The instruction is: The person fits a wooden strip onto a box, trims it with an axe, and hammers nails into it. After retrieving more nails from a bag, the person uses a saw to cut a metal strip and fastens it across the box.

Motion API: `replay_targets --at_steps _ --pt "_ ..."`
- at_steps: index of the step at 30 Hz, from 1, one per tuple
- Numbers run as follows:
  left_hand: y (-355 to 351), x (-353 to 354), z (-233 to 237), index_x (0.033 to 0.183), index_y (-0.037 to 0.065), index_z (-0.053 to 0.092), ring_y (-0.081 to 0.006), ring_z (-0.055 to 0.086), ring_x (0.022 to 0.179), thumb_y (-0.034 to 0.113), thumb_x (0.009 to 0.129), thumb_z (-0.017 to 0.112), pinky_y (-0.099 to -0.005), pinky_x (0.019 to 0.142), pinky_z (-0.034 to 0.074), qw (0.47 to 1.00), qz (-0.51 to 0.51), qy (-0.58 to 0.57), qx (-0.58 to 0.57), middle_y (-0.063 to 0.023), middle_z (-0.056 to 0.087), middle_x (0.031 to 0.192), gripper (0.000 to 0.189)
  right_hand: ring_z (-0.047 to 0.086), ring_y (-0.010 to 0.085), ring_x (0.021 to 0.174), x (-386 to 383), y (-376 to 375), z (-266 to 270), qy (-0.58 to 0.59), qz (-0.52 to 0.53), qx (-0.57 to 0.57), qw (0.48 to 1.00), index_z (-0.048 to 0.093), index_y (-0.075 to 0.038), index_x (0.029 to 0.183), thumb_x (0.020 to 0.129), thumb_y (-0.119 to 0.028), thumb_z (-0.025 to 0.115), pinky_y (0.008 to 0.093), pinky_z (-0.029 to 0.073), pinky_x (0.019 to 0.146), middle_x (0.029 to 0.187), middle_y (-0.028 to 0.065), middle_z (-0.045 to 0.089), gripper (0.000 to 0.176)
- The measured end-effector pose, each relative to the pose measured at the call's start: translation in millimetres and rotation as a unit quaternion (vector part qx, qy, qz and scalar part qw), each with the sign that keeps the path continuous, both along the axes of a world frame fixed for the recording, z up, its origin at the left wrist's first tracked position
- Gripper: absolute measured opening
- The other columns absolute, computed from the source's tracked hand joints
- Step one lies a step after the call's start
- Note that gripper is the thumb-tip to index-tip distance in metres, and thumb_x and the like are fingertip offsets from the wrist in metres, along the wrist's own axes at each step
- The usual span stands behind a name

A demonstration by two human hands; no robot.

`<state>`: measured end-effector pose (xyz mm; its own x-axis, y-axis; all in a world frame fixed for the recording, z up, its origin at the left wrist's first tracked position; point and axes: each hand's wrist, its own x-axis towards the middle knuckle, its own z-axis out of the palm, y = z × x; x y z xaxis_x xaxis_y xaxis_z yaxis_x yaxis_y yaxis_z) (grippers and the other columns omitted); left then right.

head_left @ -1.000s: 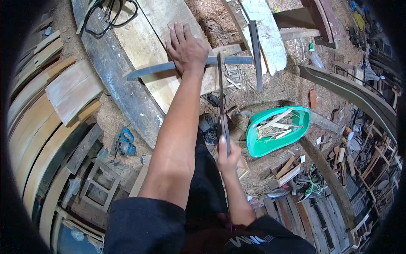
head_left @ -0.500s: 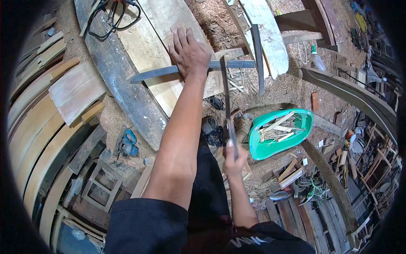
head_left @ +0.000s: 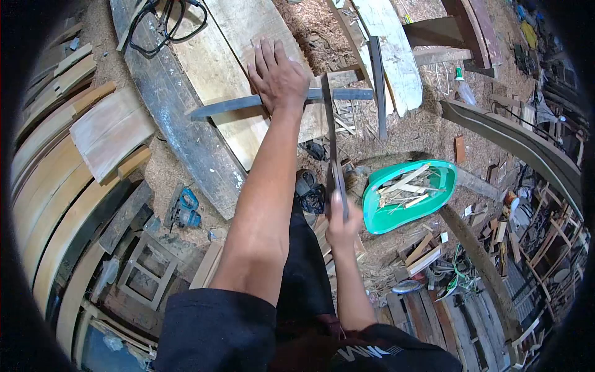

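My left hand [head_left: 282, 79] lies flat, fingers spread, over a narrow dark strip [head_left: 229, 107] and the pale wooden board [head_left: 214, 62] beneath it. The strip runs crosswise and sticks out past the board on the right. In my right hand [head_left: 343, 222] is the handle of a handsaw [head_left: 333, 136], gripped with the fingers wrapped round. Its long thin blade points away from me and crosses the strip to the right of my left hand.
A green basin [head_left: 370, 214] with wood scraps is at the right. A blue power tool [head_left: 188, 209] lies on the floor at the left. Beyond the board's left edge is a dark curved plank [head_left: 167, 111]; a black cable [head_left: 149, 48] lies across its top.
The saw and my right hand have shifted slightly, with the blade's far end a little farther from me. My left hand stays on the strip.
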<state>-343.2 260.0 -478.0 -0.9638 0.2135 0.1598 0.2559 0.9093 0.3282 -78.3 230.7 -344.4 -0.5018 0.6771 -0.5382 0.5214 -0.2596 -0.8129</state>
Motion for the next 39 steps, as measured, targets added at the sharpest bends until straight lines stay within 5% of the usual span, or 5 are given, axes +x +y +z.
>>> replay_targets --at_steps 4,13,17,33,39 --pt "0.9 -2.1 -3.2 0.138 0.009 0.047 -0.0286 0.027 0.144 0.022 0.086 0.051 -0.0501 0.117 0.015 1.0 0.001 0.006 0.003 -0.0133 0.035 0.153 0.054 0.038 0.0088 0.054 -97.3 42.6 -43.4 0.023 0.062 0.117 0.991 0.048 -0.001 0.066 0.099 -0.029 0.054 0.0312 0.032 0.048 0.055 0.0009 0.041 0.044" --pt "-4.7 7.4 -2.0 0.139 0.01 0.046 -0.0286 0.027 0.144 0.023 0.087 0.05 -0.0501 0.117 0.016 1.0 -0.002 -0.005 -0.011 -0.0138 0.034 0.153 0.054 0.041 0.0067 0.055 -1.6 -0.9 1.6 0.003 0.004 0.022 1.0 0.052 -0.002 0.067 0.097 -0.022 0.056 0.0295 0.031 0.048 0.056 -0.0023 0.043 0.036" --pt "-2.1 -1.8 -4.4 0.138 0.007 0.047 -0.0302 0.026 0.145 0.021 0.085 0.051 -0.0524 0.117 0.012 1.0 -0.003 0.003 0.02 -0.0152 0.035 0.153 0.055 0.036 0.0105 0.05 -101.0 48.0 -49.6 0.045 0.054 0.128 0.989 0.051 -0.001 0.064 0.097 -0.028 0.057 0.0323 0.03 0.046 0.051 0.0036 0.042 0.043" --pt "-0.5 -0.6 2.5 0.14 0.008 0.044 -0.0303 0.025 0.145 0.022 0.086 0.05 -0.0522 0.117 0.013 1.0 -0.006 -0.013 0.005 -0.0144 0.033 0.154 0.056 0.036 0.0098 0.051 -89.5 48.0 -35.0 0.039 0.045 0.058 0.997 0.049 -0.002 0.064 0.098 -0.03 0.056 0.0318 0.03 0.047 0.053 0.001 0.04 0.044" --pt "-0.5 -0.3 0.6 0.139 0.009 0.047 -0.0286 0.026 0.145 0.023 0.086 0.05 -0.0507 0.117 0.015 1.0 -0.001 -0.004 -0.006 -0.013 0.035 0.153 0.055 0.043 0.0076 0.057 12.2 -13.2 4.3 -0.001 -0.004 0.016 1.0 0.06 0.001 0.073 0.096 -0.021 0.058 0.0277 0.035 0.051 0.057 -0.0012 0.045 0.032"
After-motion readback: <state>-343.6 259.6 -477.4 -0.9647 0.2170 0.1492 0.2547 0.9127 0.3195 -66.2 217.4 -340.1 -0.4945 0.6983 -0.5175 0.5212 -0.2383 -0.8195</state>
